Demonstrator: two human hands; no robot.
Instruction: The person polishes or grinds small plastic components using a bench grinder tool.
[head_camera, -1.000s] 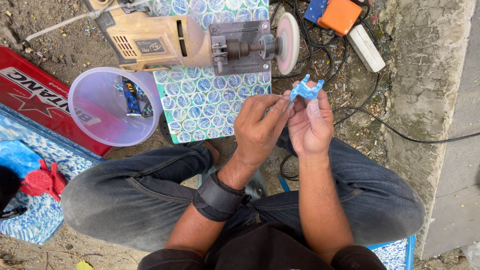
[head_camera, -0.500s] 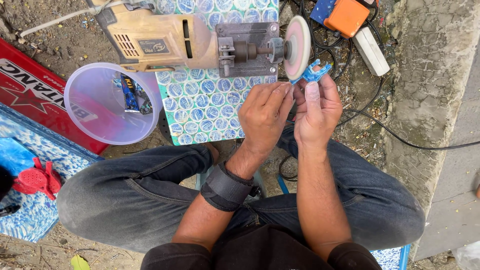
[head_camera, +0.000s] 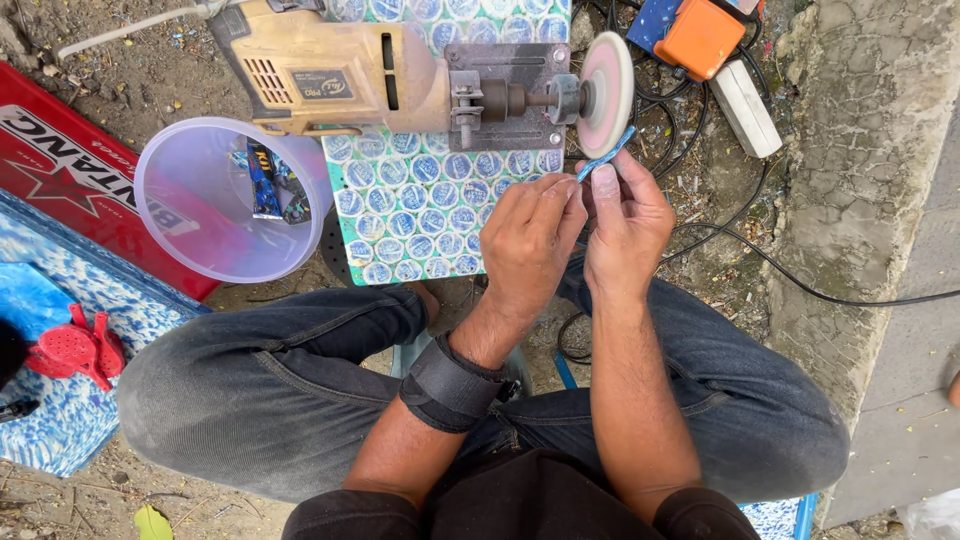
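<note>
A: Head view, the only one we have. We see a small blue piece (head_camera: 604, 155), thin and flat, pinched between both hands and held up against the rim of the pink disc (head_camera: 607, 94) on the drill (head_camera: 345, 72).

B: How does it handle, do we think?

A: We judge it light and stiff, probably hard plastic. It is small enough that only fingertips fit on it. Thin edge, so likely brittle if pressed hard into the disc. Could get slick with dust.

B: Where do we take hold?

A: At the lower end, away from the disc. That's where the fingers sit now; the upper end sticks out toward the disc face.

B: Right hand (head_camera: 625, 225)?

A: Closed in a pinch on the piece, thumb up along it, other fingers curled under.

B: Left hand (head_camera: 528, 245)?

A: Also closed, fingertips bunched at the lower end of the piece, touching the right thumb. It looks like a shared grip. We can't tell how much of the load the left carries. Black strap (head_camera: 450, 385) on that wrist.

B: Surroundings?

A: Drill lies clamped on a patterned board (head_camera: 420, 215), disc overhanging its right edge. Clear tub (head_camera: 232, 198) just left of the board. Orange box (head_camera: 700, 38) and white power strip (head_camera: 745, 108) up right, cables (head_camera: 760, 262) trailing past the knee. Red tool (head_camera: 78, 350) far left, well apart.
</note>
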